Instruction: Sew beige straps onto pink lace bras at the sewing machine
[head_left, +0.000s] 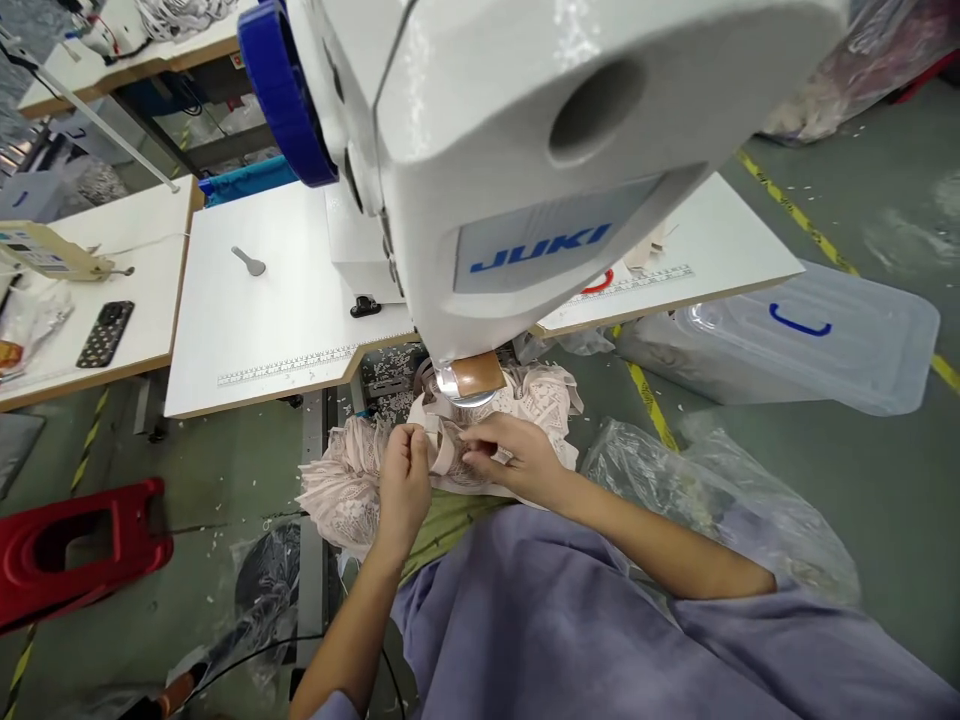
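Observation:
Pale pink lace fabric [345, 490] lies bunched in my lap and up to the sewing machine head [480, 150]. My left hand [405, 485] is closed in a pinch on the edge of this lace fabric, just in front of the machine. A band of the fabric [444, 448] loops up between my two hands. On the other side of it my right hand [517, 455] has its fingers bent and pressed together at the lace; its fingertips partly hide what they grip. Above the hands sits a brown guard with a shiny metal part [476, 378], close to the fabric.
The white machine table [262, 310] has a notch at its front; a small grey tool [247, 262] lies on it. A phone [106, 334] rests on the left table. A clear lidded box [795, 330], plastic bags [720, 490] and a red stool [82, 550] are around me.

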